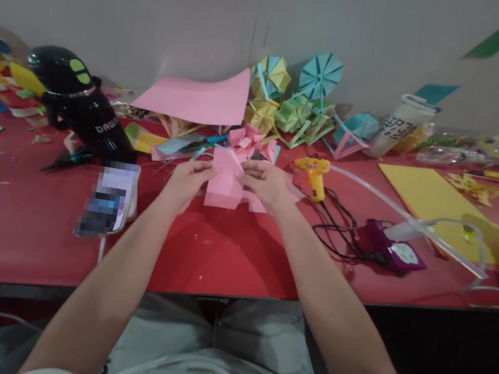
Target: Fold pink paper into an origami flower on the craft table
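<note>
Between my two hands, a folded piece of pink paper (225, 184) is held up over the red table (223, 259). My left hand (188, 182) pinches its left edge. The fingers of my right hand (265, 183) are closed on its upper right side. More pink paper pieces lie under and beside my right hand. Just behind the paper sits a cluster of folded pink shapes (250, 141). A yellow glue gun (315, 176) rests to the right of my right hand.
A phone (108, 201) and a black bottle (94, 110) stand left. Paper umbrellas (320, 76) and a large pink sheet (202, 97) are at the wall. To the right are a purple power socket (395, 246), black cable, yellow sheets (442, 206) and a white cup (400, 128).
</note>
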The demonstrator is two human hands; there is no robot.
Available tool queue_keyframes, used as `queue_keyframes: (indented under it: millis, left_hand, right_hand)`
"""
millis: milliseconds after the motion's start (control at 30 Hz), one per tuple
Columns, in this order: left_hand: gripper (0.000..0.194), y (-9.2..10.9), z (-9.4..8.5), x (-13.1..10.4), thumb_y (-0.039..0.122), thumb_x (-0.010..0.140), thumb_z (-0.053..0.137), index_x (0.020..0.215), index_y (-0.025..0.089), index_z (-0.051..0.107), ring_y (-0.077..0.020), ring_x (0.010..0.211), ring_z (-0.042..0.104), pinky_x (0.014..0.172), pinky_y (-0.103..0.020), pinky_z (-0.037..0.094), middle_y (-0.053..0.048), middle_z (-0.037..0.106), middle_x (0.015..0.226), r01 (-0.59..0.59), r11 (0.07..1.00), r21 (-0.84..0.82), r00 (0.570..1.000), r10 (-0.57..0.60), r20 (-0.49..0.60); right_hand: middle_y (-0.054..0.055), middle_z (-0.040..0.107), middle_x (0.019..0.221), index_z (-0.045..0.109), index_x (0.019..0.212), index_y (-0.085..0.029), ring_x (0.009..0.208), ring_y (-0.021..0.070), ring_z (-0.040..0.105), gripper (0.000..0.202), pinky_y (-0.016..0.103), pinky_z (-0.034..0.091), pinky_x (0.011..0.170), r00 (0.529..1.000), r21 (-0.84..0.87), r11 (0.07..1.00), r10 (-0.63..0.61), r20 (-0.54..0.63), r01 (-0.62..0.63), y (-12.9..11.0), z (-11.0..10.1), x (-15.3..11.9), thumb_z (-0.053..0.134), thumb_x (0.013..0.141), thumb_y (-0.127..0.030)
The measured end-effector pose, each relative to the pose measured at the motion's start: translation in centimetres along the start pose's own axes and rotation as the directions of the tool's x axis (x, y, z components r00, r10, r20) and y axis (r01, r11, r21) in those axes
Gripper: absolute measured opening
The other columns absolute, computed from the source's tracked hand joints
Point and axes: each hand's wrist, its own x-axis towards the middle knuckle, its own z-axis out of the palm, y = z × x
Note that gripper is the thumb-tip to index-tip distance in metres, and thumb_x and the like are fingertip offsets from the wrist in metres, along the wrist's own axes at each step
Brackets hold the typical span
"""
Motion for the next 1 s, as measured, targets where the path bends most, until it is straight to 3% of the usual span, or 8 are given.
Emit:
queue_keyframes:
  millis: [200,367,600,767,900,1000]
  left_hand:
    - [0.033,-0.5,0.0,0.6,0.029,0.049,0.087,0.073,0.012,0.072,-0.0147,0.07,0.062,0.069,-0.028,0.05,-0.004,0.068,0.07,-0.084,0.995,-0.055,0.995,0.081,-0.059]
    - [0.026,-0.5,0.0,0.7,0.025,0.052,0.084,0.069,0.011,0.07,-0.0154,0.062,0.06,0.062,-0.03,0.051,-0.005,0.066,0.063,0.019,0.994,-0.105,0.996,-0.028,-0.085]
    - [0.02,-0.4,-0.1,1.0,0.024,0.059,0.08,0.067,0.012,0.066,-0.0194,0.066,0.065,0.064,-0.031,0.055,-0.006,0.066,0.062,0.026,0.989,-0.149,0.994,-0.041,-0.097]
    - [0.025,0.4,-0.2,0.4,0.034,0.064,0.079,0.073,0.014,0.067,-0.0188,0.068,0.064,0.064,-0.03,0.053,-0.005,0.067,0.067,0.025,0.985,-0.168,1.0,-0.027,-0.008]
    - [0.021,1.0,-0.4,-0.3,0.026,0.058,0.079,0.069,0.012,0.068,-0.0139,0.062,0.059,0.059,-0.024,0.048,-0.003,0.065,0.065,0.007,0.997,-0.08,0.996,0.0,0.085]
    - [0.023,1.0,-0.4,-0.3,0.026,0.059,0.076,0.075,0.011,0.07,-0.015,0.065,0.06,0.06,-0.025,0.047,-0.003,0.065,0.068,0.019,0.999,-0.042,0.991,-0.013,0.135]
  right_hand:
    - [0.004,0.069,0.089,0.064,0.083,-0.017,0.082,0.0154,0.065,0.023,0.033,0.055,0.078,0.995,-0.053,0.995,-0.083,0.05,0.085,-0.2,0.2,-0.2,0.076,0.067,-0.03]
    - [0.006,0.071,0.099,0.069,0.094,-0.018,0.092,0.0183,0.066,0.025,0.035,0.055,0.085,0.982,-0.099,0.979,-0.173,0.075,0.18,0.1,0.4,0.0,0.071,0.071,-0.028]
    - [0.006,0.074,0.099,0.075,0.095,-0.019,0.093,0.0198,0.068,0.023,0.035,0.055,0.084,0.955,-0.251,0.922,-0.276,0.112,0.295,0.1,0.3,-0.1,0.061,0.077,-0.021]
    - [0.005,0.075,0.103,0.076,0.095,-0.02,0.095,0.0193,0.069,0.034,0.035,0.055,0.087,0.927,-0.42,0.827,-0.336,0.165,0.374,-0.2,0.0,-0.5,0.052,0.073,-0.011]
    - [0.005,0.074,0.104,0.076,0.093,-0.02,0.097,0.0193,0.068,0.038,0.034,0.056,0.085,0.895,-0.46,0.768,-0.382,0.23,0.446,0.3,-0.4,-0.2,0.05,0.068,-0.008]
    - [0.007,0.073,0.105,0.076,0.092,-0.02,0.095,0.0189,0.068,0.031,0.033,0.056,0.083,0.878,-0.465,0.745,-0.411,0.245,0.479,0.6,-0.6,-0.1,0.053,0.071,-0.014]
